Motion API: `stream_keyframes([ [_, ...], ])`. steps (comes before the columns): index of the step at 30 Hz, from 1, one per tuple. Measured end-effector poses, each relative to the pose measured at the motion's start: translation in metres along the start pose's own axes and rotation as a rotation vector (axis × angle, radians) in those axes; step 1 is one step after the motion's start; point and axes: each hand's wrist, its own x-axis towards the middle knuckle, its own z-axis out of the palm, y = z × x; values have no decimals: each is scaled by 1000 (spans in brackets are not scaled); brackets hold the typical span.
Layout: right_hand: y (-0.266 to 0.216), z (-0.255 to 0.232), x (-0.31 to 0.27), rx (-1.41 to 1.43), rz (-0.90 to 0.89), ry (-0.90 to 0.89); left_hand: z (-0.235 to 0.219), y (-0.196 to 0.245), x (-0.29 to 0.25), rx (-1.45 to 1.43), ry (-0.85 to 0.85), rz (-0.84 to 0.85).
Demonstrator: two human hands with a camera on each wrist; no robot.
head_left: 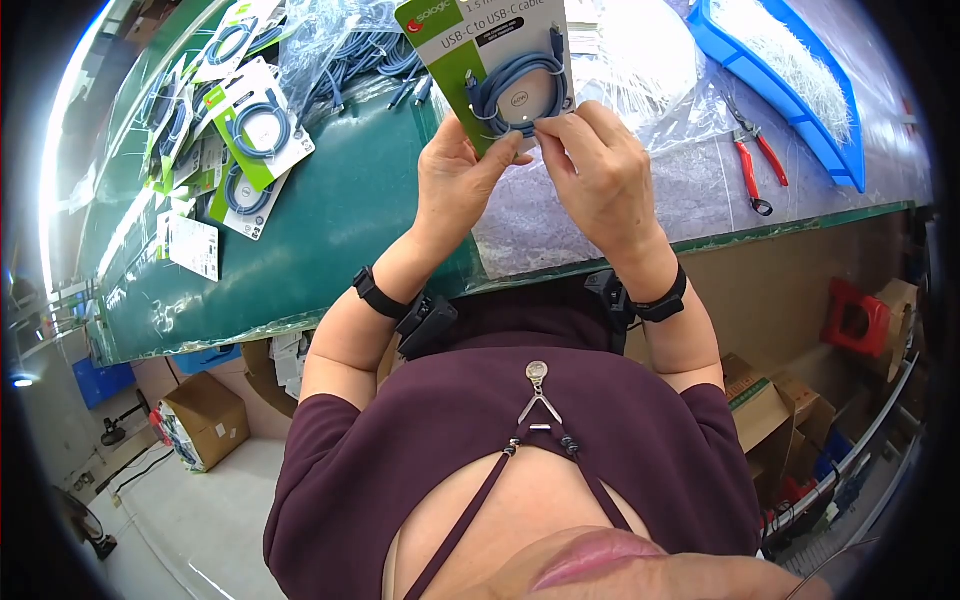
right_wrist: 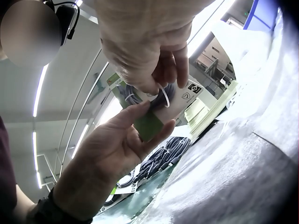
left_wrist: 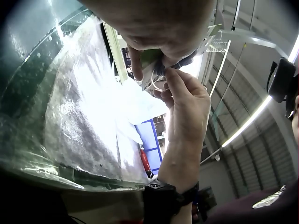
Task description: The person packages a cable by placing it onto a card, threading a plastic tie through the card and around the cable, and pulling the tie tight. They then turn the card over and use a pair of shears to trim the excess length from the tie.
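Note:
A green and white USB-C cable card is held up over the table's edge, with a coiled blue cable mounted on its front. My left hand grips the card's lower left corner, thumb in front. At the bottom of the coil, the thumb and forefinger of my right hand pinch a white tie, which loops out through the card in the right wrist view. Both hands nearly meet there, and the left thumb presses beside the right fingertips.
Finished-looking cable cards lie piled at the left. Behind the held card is a heap of loose blue cables in clear plastic. Red-handled cutters lie at the right, beside a blue tray of white ties.

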Motion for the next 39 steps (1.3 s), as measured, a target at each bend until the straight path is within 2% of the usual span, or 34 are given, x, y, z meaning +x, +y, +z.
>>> stream_keyframes([
  [12,0,5,-2,-1,38,-36,-1,-6,-4,177,-9,108],
  [16,5,9,-1,168,122,-5,-2,-10,-8,288,-34,105],
  [17,4,3,-1,166,123,-54,-3,-9,-8,289,-32,105],
  [20,13,-12,0,160,124,-151,-9,4,-3,-18,-3,-122],
  [23,48,-20,-2,537,480,46,-6,23,-4,-182,-40,-215],
  [24,46,-16,-5,532,479,49,-4,28,-4,-263,-64,-261],
  [27,37,10,-15,1157,454,-103,0,35,-3,-299,-103,-304],
  [32,38,18,-20,1275,461,-146,-3,36,-7,-339,-129,-373],
  [35,37,17,-21,1467,477,-164,-1,37,-9,-355,-147,-380],
  [36,36,16,-21,1466,481,-165,0,37,-10,-363,-155,-382],
  [39,26,19,-19,1062,386,-27,1,42,-11,-407,-144,-380],
])
